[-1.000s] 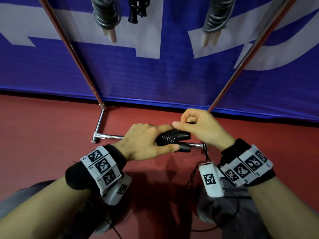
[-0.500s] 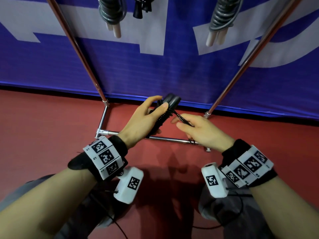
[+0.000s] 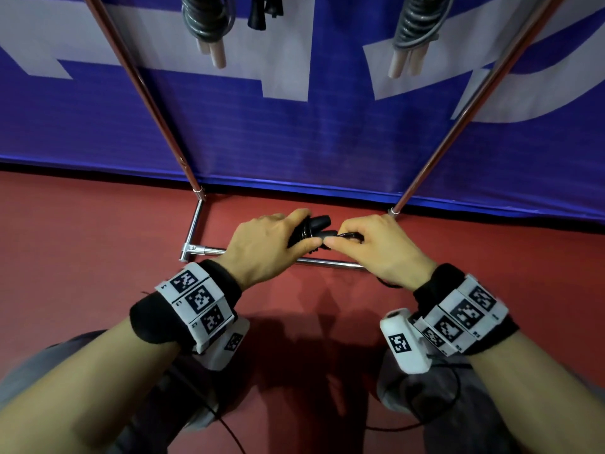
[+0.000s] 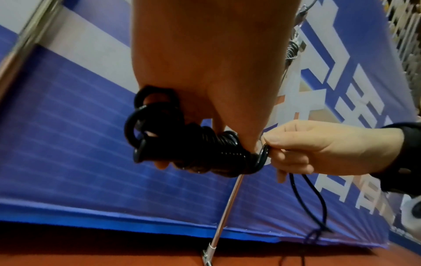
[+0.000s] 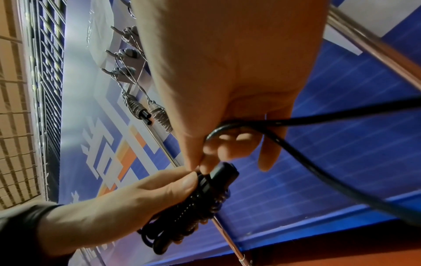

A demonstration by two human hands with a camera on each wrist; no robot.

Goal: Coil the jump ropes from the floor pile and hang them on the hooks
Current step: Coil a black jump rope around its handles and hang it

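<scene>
My left hand (image 3: 262, 247) grips a black jump rope bundle (image 3: 311, 229), its two handles wound tight with cord (image 4: 200, 149). My right hand (image 3: 366, 244) pinches the free black cord (image 5: 296, 122) right at the bundle's end (image 4: 263, 154). A loose loop of that cord (image 4: 309, 194) hangs down below the right hand. Both hands are low, just above the rack's base bar. Coiled grey ropes with pale handles (image 3: 204, 24) (image 3: 414, 31) hang on the rack above, and a black one (image 3: 262, 13) hangs between them.
A metal rack stands ahead, with slanted poles (image 3: 144, 93) (image 3: 468, 109) and a chrome base bar (image 3: 327, 263) on the red floor. A blue and white banner (image 3: 311, 132) hangs behind it. Hooks (image 5: 118, 72) show high in the right wrist view. My knees (image 3: 402, 385) are below.
The bundle was raised and tilted up half a second ago; now it is back down and level. My right hand has come round to pinch the cord at its end.
</scene>
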